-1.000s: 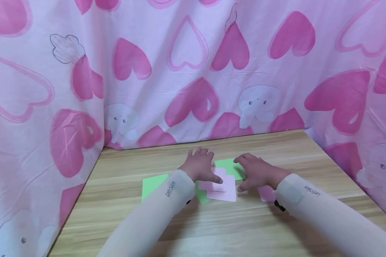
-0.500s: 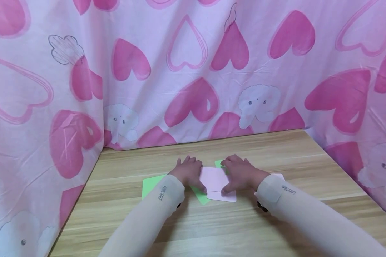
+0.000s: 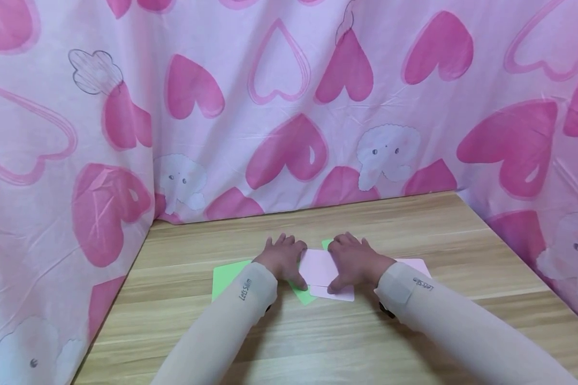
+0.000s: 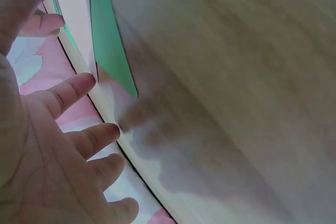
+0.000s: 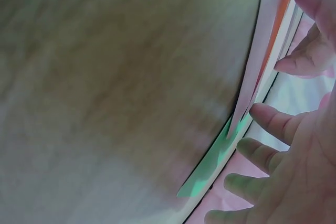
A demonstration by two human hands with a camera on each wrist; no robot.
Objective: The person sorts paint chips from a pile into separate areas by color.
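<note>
A pale pink card (image 3: 316,267) lies at the centre of the wooden table, on top of a loose overlapping pile. At its left side rests my left hand (image 3: 280,259), thumb near the card's front corner and index fingertip (image 4: 86,82) at its far corner. My right hand (image 3: 358,262) mirrors this on the right side, index fingertip (image 5: 260,111) by the edge. On both hands the remaining fingers spread loosely. From under the top card peek another pink card (image 3: 339,295), a green card (image 3: 305,295) and, farther back, a second green card (image 3: 325,244).
Another green card (image 3: 227,275) lies to the left, partly behind my left forearm. A pink card (image 3: 416,265) shows beyond my right sleeve (image 3: 400,286). An orange strip (image 5: 280,19) appears beside the pink card in the right wrist view. Heart-printed cloth (image 3: 286,149) encloses the table's back and sides.
Both hands came down onto the pile from above; the left moved left, the right moved left to the top card's side. Over the last half second they have barely shifted.
</note>
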